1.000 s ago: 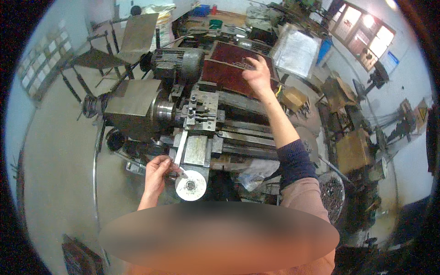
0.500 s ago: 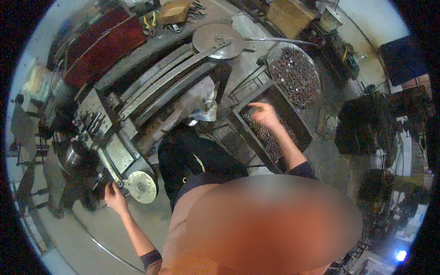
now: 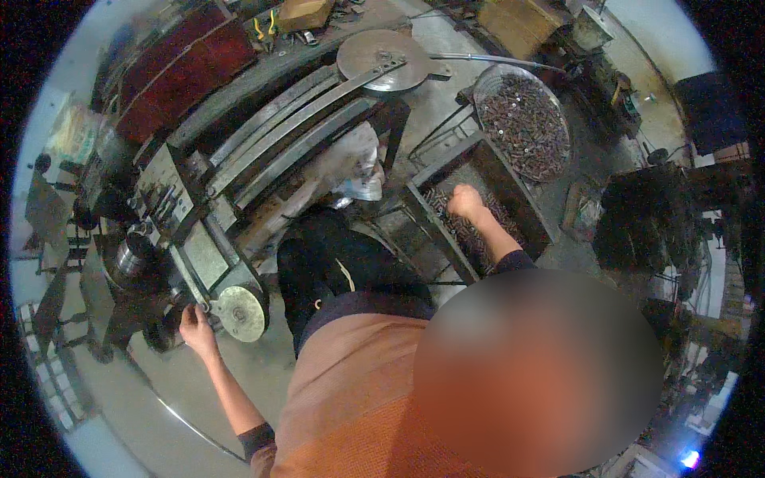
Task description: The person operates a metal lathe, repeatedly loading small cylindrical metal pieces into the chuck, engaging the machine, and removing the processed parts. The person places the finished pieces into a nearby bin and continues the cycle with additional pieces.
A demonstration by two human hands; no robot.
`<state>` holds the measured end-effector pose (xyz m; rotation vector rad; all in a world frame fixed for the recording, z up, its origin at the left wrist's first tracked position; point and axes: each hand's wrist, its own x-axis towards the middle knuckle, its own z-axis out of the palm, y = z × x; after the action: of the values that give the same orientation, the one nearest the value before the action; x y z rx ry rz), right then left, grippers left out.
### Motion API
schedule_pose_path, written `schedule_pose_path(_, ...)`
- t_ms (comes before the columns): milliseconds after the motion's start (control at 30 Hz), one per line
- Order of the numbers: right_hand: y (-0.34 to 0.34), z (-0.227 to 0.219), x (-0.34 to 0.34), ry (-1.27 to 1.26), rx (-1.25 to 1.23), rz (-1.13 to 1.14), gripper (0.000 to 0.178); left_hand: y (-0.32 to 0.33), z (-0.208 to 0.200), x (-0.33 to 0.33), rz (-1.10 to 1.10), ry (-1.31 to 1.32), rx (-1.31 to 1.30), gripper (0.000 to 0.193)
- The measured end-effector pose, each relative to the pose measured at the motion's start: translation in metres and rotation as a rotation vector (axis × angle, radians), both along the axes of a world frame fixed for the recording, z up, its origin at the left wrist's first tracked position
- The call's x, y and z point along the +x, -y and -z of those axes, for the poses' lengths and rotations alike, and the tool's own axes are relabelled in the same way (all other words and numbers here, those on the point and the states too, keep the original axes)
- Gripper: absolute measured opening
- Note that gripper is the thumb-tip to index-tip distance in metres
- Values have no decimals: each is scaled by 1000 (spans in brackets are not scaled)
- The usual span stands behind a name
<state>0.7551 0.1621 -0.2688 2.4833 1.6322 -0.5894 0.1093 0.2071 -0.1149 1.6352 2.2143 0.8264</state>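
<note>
My feed shows two bare hands at work, well apart from each other. Right hand (image 3: 464, 203): right of the frame's centre, inside an open metal box (image 3: 518, 185), fingers bunched at the small metal parts (image 3: 464, 233). I cannot tell whether a part is gripped. The parts lie loose in the box, in a heap below and to both sides of the hand.

Left hand (image 3: 197, 328): left of the frame, lower half, fingertips drawn in at the lower end of a narrow steel bar (image 3: 188, 277). I cannot confirm from this angle whether they are clamped on it. A pale round disc (image 3: 241, 313) sits just beside these fingertips; I cannot make out any marking on its face at this scale. A flat pale plate (image 3: 207, 256) lies alongside the bar.

Upper right of the frame: a round basin (image 3: 490, 77) filled with dark metal pieces (image 3: 523, 127), near the box. Upper centre: a large grey disc (image 3: 370, 49). Upper left: a dark red panel (image 3: 187, 72). Top edge: a cardboard box (image 3: 305, 12) beside yellow-handled pliers (image 3: 271, 22).
</note>
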Motion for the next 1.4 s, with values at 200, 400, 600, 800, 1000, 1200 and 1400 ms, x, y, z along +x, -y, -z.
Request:
schedule_pose_path(200,-8,-14,-8,114,-111,-25,37,1,-3,4,-14,-52,21,38)
schedule_pose_path(400,-8,-17,-3,14,-27,-29,24,1,-15,2,130,35,-29,29)
schedule_pose_path(600,3,-106,-34,-419,542,39,44,19,-80,24,186,204,-44,23)
schedule_pose_path(800,-27,-211,-167,-981,917,-527,65,16,-143,104,344,455,74,17)
schedule_pose_path(1000,-53,-249,-276,-1259,813,-867,68,2,-128,163,703,992,-137,28)
schedule_pose_path(1200,-61,-261,-300,-1264,793,-1000,58,10,-107,164,633,1444,-215,38)
schedule_pose_path(1400,-60,-282,-302,-1054,805,-1068,44,11,-108,157,571,1288,-96,38)
